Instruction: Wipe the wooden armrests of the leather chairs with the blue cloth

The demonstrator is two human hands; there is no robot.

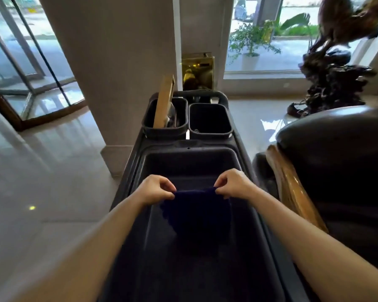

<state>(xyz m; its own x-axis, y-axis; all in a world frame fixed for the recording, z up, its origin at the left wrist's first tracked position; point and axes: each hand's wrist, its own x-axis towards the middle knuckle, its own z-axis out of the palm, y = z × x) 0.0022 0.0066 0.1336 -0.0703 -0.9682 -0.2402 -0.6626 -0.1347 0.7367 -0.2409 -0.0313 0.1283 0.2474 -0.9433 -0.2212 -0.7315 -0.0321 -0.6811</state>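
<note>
A dark blue cloth (198, 212) hangs over the big tub of a black cleaning cart (138, 171). My left hand (156, 189) pinches its upper left corner and my right hand (232, 184) pinches its upper right corner, so the top edge is stretched between them. To the right of the cart stands a dark leather chair (336, 149). Its glossy wooden armrest (290, 188) runs along the side nearest the cart, close to my right forearm.
Two small black bins sit at the cart's far end; the left bin (165, 118) holds a wooden-handled tool (163, 103). A square pillar (118, 73) rises left of the cart. Glass doors stand at the far left, a dark carved sculpture (336, 68) at the far right, on polished floor.
</note>
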